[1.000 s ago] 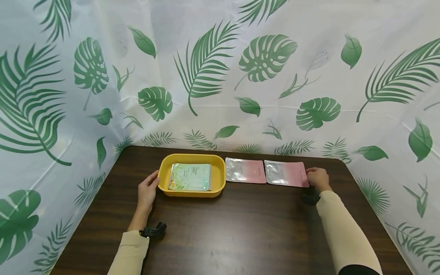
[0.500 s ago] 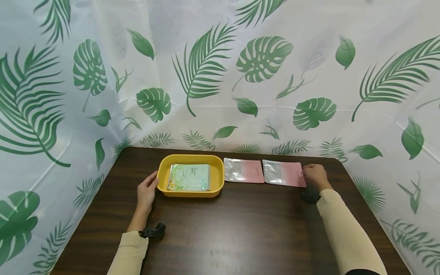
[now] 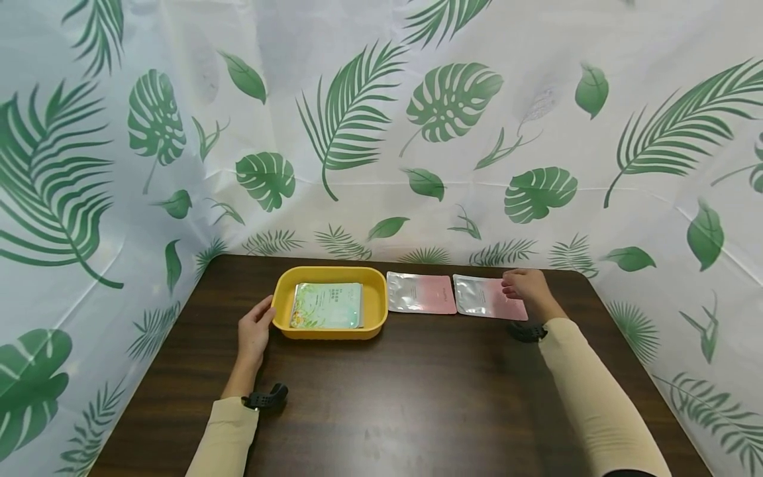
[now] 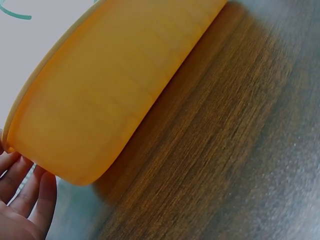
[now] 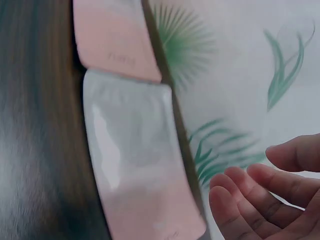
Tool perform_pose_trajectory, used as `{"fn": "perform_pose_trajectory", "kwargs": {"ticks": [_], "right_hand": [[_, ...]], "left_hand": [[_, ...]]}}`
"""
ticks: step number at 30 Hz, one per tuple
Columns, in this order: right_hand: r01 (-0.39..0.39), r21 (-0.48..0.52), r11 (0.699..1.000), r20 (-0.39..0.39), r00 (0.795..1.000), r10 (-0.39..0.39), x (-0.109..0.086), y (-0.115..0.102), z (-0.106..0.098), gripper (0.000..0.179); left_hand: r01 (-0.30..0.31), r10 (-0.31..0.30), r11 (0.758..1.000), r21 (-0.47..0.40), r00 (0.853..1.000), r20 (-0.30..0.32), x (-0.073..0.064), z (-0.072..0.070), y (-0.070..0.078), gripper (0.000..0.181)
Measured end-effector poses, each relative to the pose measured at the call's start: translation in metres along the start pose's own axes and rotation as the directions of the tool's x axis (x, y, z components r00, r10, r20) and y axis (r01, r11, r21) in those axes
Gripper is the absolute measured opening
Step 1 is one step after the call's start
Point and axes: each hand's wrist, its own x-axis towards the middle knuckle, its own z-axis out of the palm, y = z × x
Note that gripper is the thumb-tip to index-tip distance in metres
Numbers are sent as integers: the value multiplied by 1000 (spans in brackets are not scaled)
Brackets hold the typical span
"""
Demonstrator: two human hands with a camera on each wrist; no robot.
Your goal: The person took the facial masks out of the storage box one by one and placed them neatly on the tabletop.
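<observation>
A yellow tray (image 3: 334,335) stands at the back of the dark table, with a small stack of green-and-white sachets (image 3: 326,306) inside. My left hand (image 3: 254,334) holds its left end; in the left wrist view, fingertips (image 4: 46,187) lie against the outer wall below the rim. Two flat foil sachets, silver fading to pink, lie in a row right of the tray: the nearer-to-tray sachet (image 3: 420,293) and the right sachet (image 3: 477,297). Above the right sachet's pink end hovers my right hand (image 3: 530,289), its fingers loosely bent and holding nothing in the right wrist view.
The brown wood-grain table (image 3: 393,397) extends toward me. A white sheet with green leaf prints (image 3: 357,218) hangs directly behind its back edge and along both sides. Dark bands with camera mounts (image 3: 267,399) sit on both wrists.
My right hand has left the right sachet's outer edge, lifting and moving left over its pink end. The left hand stays at the tray, and the sachets keep their places.
</observation>
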Motion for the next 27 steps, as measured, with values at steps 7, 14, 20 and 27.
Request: {"fn": "perform_pose_trajectory", "kwargs": {"ticks": [7, 14, 20, 27], "right_hand": [[52, 14, 999, 36, 998, -52, -8, -30, 11, 48], [94, 89, 992, 87, 991, -102, -17, -57, 26, 47], [112, 157, 981, 102, 986, -129, -21, -79, 39, 46], [104, 158, 982, 149, 981, -128, -18, -96, 59, 44]], "left_hand": [[-1, 1, 1000, -4, 1000, 7, 1, 1, -1, 45], [-10, 10, 1000, -5, 1000, 1, 1, 2, 0, 44], [-8, 8, 1000, -6, 1000, -4, 2, 2, 1, 44], [-11, 11, 1000, -4, 1000, -5, -1, 1, -1, 44]]}}
